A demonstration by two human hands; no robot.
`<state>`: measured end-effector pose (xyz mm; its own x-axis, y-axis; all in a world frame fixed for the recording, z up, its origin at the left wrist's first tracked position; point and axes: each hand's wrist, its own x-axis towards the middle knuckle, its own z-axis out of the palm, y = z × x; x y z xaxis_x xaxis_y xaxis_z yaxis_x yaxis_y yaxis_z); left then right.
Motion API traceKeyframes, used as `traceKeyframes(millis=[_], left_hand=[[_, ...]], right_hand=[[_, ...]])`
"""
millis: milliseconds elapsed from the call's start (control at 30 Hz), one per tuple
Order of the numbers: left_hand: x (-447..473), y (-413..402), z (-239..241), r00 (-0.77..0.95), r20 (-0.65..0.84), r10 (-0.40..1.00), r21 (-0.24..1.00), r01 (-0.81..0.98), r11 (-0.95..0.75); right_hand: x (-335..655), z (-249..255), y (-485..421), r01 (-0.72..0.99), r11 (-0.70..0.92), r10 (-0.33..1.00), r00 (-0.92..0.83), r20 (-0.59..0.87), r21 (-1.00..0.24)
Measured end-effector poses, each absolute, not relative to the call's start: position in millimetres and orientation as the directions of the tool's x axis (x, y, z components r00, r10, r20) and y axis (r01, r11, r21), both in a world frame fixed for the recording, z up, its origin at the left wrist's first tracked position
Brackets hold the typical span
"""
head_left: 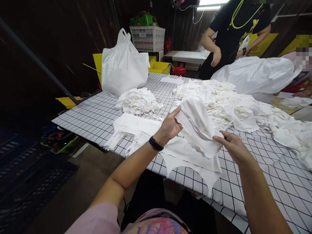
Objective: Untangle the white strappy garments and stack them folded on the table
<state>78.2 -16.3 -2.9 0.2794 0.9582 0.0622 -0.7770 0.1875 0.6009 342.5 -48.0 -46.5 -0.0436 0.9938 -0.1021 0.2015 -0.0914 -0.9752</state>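
Observation:
Between my hands a white fabric piece (197, 120) is held up above the table, slightly folded. My left hand (170, 126), with a black wristband, pinches its left edge between thumb and fingers. My right hand (232, 146) grips its lower right corner. Just below lies a flat stack of white cut garment pieces (195, 159), with strap-like ends over the table's front edge. Another flat stack of white garment pieces (136, 125) lies to the left of my left hand. Behind the held piece spreads a large loose heap of white fabric pieces (214, 97).
The table has a white checked cover (90, 110). On it stand a small fabric pile (138, 100) and a full white plastic bag (124, 65). A person in black (236, 35) stands across, beside another big white bag (258, 74). Crates (148, 37) are stacked behind.

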Motion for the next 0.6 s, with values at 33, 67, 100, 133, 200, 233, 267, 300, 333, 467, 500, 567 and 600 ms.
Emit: traceKeyframes(millis=[33, 67, 100, 133, 200, 233, 267, 300, 333, 467, 500, 567, 600], left_hand=[[78.5, -12.9, -1.0, 0.274, 0.089, 0.958, 0.638, -0.754, 0.156], [78.4, -8.5, 1.1, 0.272, 0.115, 0.955, 0.677, -0.725, 0.125], [77.8, -3.0, 3.5, 0.275, 0.135, 0.952, 0.716, -0.692, 0.098], [76.5, 3.9, 6.5, 0.284, 0.148, 0.947, 0.752, -0.655, 0.079], [70.8, 21.4, 15.4, 0.304, 0.155, 0.940, 0.813, -0.579, 0.053], [66.0, 31.6, 21.9, 0.308, 0.157, 0.938, 0.840, -0.541, 0.037], [59.9, 42.2, 29.8, 0.306, 0.158, 0.939, 0.866, -0.500, 0.017], [52.6, 53.0, 39.2, 0.294, 0.158, 0.943, 0.888, -0.460, -0.005], [44.3, 63.5, 49.7, 0.269, 0.161, 0.950, 0.905, -0.424, -0.033], [6.1, 100.2, 94.1, 0.119, 0.213, 0.970, 0.919, -0.362, -0.158], [-3.1, 107.2, 103.1, 0.084, 0.226, 0.971, 0.913, -0.365, -0.181], [-18.9, 117.1, 116.3, 0.040, 0.243, 0.969, 0.899, -0.386, -0.209], [-24.7, 119.4, 120.3, 0.034, 0.248, 0.968, 0.893, -0.395, -0.215]], right_hand=[[339.7, -50.9, -45.9, 0.234, -0.086, 0.994, -0.049, -0.100, -0.969], [336.5, -55.7, -43.6, 0.258, -0.084, 0.993, -0.053, -0.102, -0.962], [333.0, -60.5, -40.9, 0.276, -0.083, 0.993, -0.057, -0.103, -0.958], [329.1, -65.2, -38.0, 0.291, -0.078, 0.992, -0.068, -0.102, -0.953], [320.4, -73.6, -31.6, 0.305, -0.044, 0.993, -0.092, -0.075, -0.951], [315.7, -76.8, -28.6, 0.306, -0.023, 0.994, -0.094, -0.055, -0.952], [311.1, -79.2, -26.0, 0.305, -0.010, 0.995, -0.089, -0.038, -0.952], [306.7, -80.7, -24.2, 0.305, -0.007, 0.996, -0.082, -0.033, -0.952], [302.7, -81.5, -23.3, 0.306, -0.013, 0.996, -0.080, -0.039, -0.952], [294.5, -82.2, -27.3, 0.303, -0.062, 0.984, -0.138, -0.108, -0.951], [294.2, -82.9, -29.0, 0.297, -0.074, 0.981, -0.147, -0.123, -0.952], [294.2, -85.0, -31.3, 0.289, -0.105, 0.978, -0.142, -0.151, -0.951], [294.1, -85.8, -31.4, 0.286, -0.118, 0.977, -0.138, -0.163, -0.951]])
